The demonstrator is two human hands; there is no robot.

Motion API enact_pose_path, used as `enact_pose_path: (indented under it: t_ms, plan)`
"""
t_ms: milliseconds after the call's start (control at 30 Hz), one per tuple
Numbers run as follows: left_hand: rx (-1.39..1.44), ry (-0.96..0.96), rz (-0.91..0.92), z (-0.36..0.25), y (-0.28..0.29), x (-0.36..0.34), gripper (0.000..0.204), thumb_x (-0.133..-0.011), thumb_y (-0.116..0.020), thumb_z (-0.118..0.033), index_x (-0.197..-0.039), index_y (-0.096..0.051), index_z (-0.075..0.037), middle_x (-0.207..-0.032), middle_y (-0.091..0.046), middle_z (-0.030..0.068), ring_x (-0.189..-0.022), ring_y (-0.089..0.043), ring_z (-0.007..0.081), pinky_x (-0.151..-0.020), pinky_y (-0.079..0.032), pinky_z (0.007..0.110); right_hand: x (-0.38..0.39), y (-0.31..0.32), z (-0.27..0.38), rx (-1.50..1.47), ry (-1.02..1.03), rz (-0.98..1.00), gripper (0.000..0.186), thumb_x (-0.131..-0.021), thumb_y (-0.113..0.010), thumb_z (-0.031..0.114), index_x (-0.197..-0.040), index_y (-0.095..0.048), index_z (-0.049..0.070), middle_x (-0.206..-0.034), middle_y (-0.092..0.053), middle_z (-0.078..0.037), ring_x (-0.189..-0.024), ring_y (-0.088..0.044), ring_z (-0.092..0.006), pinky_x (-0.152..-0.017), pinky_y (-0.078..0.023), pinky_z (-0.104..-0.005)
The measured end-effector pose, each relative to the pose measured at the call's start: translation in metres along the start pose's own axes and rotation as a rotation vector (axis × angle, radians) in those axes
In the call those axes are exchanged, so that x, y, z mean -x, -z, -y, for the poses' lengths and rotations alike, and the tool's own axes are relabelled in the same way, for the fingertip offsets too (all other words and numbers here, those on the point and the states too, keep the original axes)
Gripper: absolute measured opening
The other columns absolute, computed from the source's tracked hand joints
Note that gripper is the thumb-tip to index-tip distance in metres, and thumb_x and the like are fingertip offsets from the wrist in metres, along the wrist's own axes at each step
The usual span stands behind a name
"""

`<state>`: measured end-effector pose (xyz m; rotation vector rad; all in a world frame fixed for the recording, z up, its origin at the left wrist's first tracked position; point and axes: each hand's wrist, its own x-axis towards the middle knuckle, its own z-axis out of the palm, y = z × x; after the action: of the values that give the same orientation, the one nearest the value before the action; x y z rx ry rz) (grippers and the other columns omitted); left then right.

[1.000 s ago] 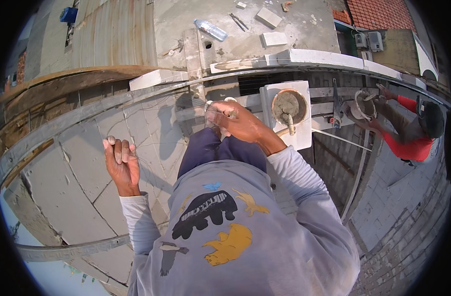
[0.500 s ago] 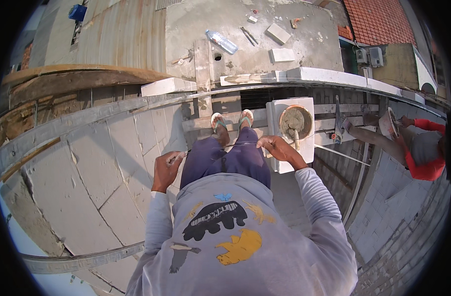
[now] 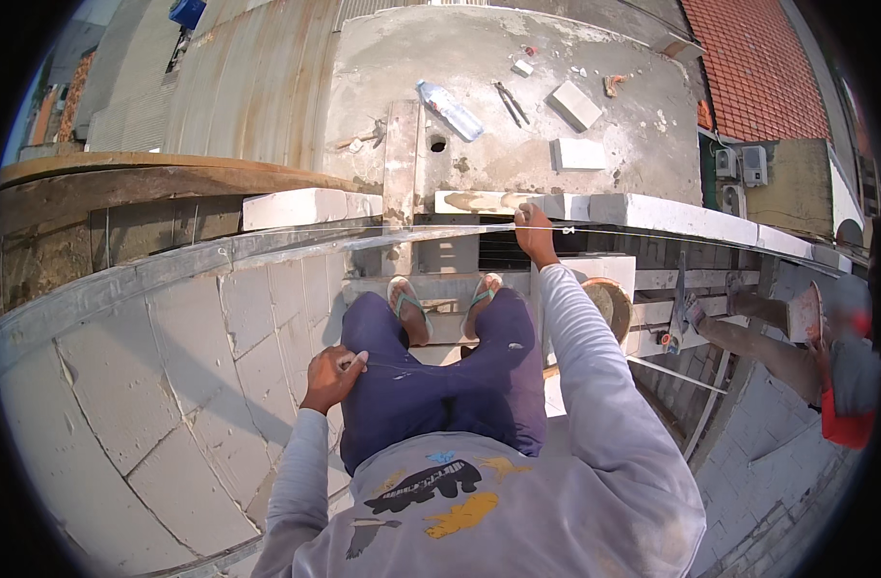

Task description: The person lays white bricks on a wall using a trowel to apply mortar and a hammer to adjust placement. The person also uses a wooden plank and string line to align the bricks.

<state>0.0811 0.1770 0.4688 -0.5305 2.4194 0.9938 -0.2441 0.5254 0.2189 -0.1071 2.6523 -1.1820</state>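
My left hand (image 3: 332, 378) is closed in a pinch above my left thigh. A thin string (image 3: 394, 365) trails from its fingertips across my trousers. My right arm is stretched forward, and my right hand (image 3: 534, 236) is closed at the taut white line (image 3: 479, 227) that runs along the wall top. Its fingertips are by the mortar-smeared end of a pale block (image 3: 493, 202); what exactly they grip is partly hidden. A small knot (image 3: 567, 230) shows on the line just right of this hand.
A mortar bucket (image 3: 609, 303) stands right of my feet, partly behind my sleeve. Beyond the wall, a bottle (image 3: 450, 111), pliers (image 3: 511, 103) and loose blocks (image 3: 577, 154) lie on concrete. A co-worker in red sleeves (image 3: 845, 419) holds a pan at right. Planks lie beneath my sandals.
My right hand has moved forward from above my lap to the line at the wall top. The left hand has dropped slightly nearer me, still pinching. My view has tilted.
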Motion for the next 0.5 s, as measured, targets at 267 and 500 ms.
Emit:
enact_pose_path:
  t_ms: [267, 500]
  plan:
    - [-0.112, -0.351, 0.062, 0.053, -0.074, -0.188, 0.027, -0.094, -0.070, -0.036, -0.090, -0.078, -0.010, -0.079, -0.069, 0.0151, -0.075, -0.066, 0.0381, -0.072, -0.050, 0.047, -0.162, -0.046, -0.082, 0.417, 0.256, 0.121, 0.032, -0.095, -0.071, 0.023, -0.118, -0.068, 0.001, -0.107, -0.074, -0.025, -0.102, -0.071, -0.0430, -0.090, -0.056, -0.0496]
    - [-0.149, -0.519, 0.201, 0.076, -0.111, -0.301, 0.034, -0.092, -0.071, -0.039, -0.119, -0.072, -0.018, -0.080, -0.069, 0.0138, -0.080, -0.069, 0.0370, -0.079, -0.053, 0.047, -0.228, -0.039, -0.086, 0.566, 0.304, 0.145, 0.033, -0.095, -0.072, 0.025, -0.121, -0.071, 0.005, -0.112, -0.074, -0.024, -0.109, -0.070, -0.0408, -0.094, -0.056, -0.0483]
